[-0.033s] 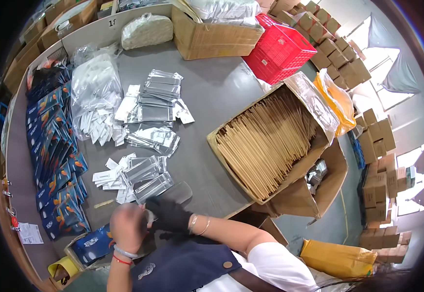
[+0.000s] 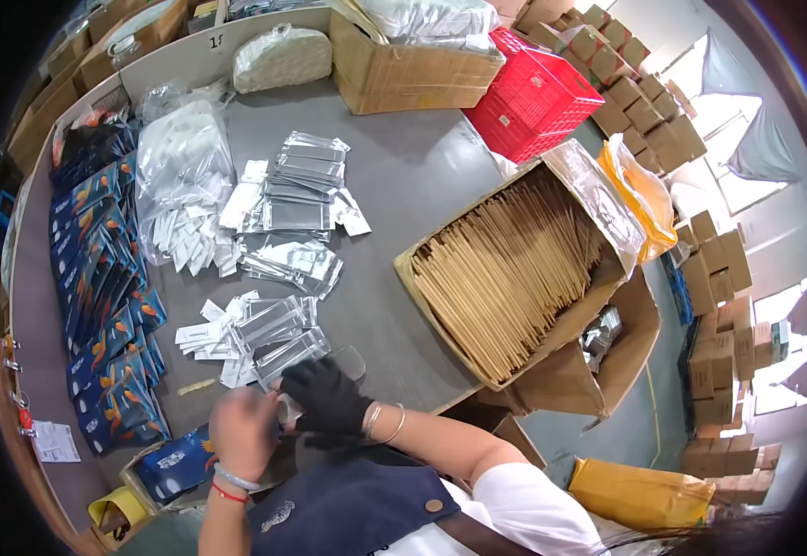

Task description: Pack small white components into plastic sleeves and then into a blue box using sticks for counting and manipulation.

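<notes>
My left hand (image 2: pixel 244 431) is bare, smeared by blur and bunched close, with a red cord and a pale band at its wrist. Beside it, my right hand (image 2: pixel 329 397) wears a black glove, fingers curled in. Between the two shows a small pale, shiny piece (image 2: pixel 288 409), too blurred to name; both hands close on it. Just beyond the glove lies a clear sheet with a rounded end (image 2: pixel 353 361). Clear flat pieces with white tabs (image 2: pixel 273 324) lie fanned out past my hands. A dark blue printed packet (image 2: pixel 176 468) sits in a box left of my left wrist.
Rows of dark blue packets (image 2: pixel 107 278) line the table's left side. Farther back are a clear plastic bag (image 2: pixel 181 148) and stacked clear pieces (image 2: pixel 301 199). On the right stands a carton of brown cardboard envelopes (image 2: pixel 505 278); red crates (image 2: pixel 538 97) stand behind it.
My gloved right hand has moved slightly away from me, and its fingers look sharper. My left hand stays nearly in place.
</notes>
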Demonstrator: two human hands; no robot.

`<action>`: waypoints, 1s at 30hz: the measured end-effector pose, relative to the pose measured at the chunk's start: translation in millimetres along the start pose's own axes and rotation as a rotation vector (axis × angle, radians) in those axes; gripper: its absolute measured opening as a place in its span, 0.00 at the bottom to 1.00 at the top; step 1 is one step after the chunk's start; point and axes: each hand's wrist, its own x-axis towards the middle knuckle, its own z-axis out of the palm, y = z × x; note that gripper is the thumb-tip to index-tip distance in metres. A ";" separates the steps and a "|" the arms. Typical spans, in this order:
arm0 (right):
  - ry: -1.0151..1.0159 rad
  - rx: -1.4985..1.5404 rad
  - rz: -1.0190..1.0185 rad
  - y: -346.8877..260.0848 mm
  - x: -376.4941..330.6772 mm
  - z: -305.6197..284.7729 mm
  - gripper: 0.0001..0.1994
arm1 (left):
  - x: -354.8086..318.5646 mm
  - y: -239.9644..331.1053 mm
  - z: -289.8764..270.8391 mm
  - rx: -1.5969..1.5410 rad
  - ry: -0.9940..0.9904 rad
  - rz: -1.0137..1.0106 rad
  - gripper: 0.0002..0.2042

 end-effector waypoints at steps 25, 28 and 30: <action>-0.021 -0.407 -0.011 -26.8 -8.8 -64.6 0.29 | -54.7 -35.7 35.2 -0.122 0.375 -0.584 0.41; -0.071 -0.398 0.001 -26.8 -8.8 -62.8 0.30 | -49.8 -28.8 30.6 -0.135 0.346 -0.605 0.42; -0.058 -0.439 -0.014 -27.2 -9.3 -63.7 0.30 | -49.6 -28.1 31.4 -0.123 0.324 -0.622 0.43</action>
